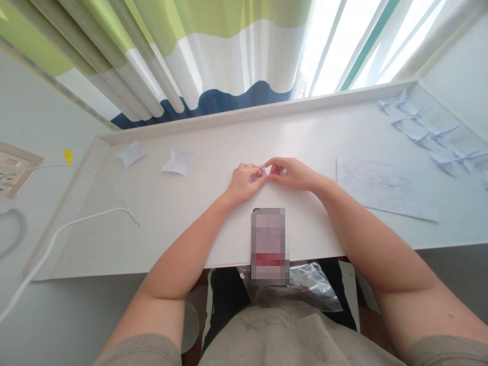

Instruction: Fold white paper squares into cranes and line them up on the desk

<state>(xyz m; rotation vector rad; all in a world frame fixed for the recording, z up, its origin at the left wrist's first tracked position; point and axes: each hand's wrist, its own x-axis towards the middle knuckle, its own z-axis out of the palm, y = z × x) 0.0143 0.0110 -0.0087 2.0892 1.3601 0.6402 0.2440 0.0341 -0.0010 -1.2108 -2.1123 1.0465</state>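
Over the middle of the white desk (213, 223), my two hands meet at a small piece of folded paper (263, 172). My left hand (246, 182) has its fingers curled round the paper's left part. From the other side, my right hand (292, 173) pinches the edge between thumb and fingertips. Much of the paper is hidden by my fingers, so its exact folds do not show. Just below my hands, close to the desk's front edge, lies a phone (268, 234) with a blurred-out screen.
Two folded paper shapes (178, 161) lie at the left. Several pointed folded papers (419, 134) stand at the far right, beyond a written sheet (385, 188). A white cable (76, 218) crosses the left end. A clear plastic bag (316, 290) rests on my lap.
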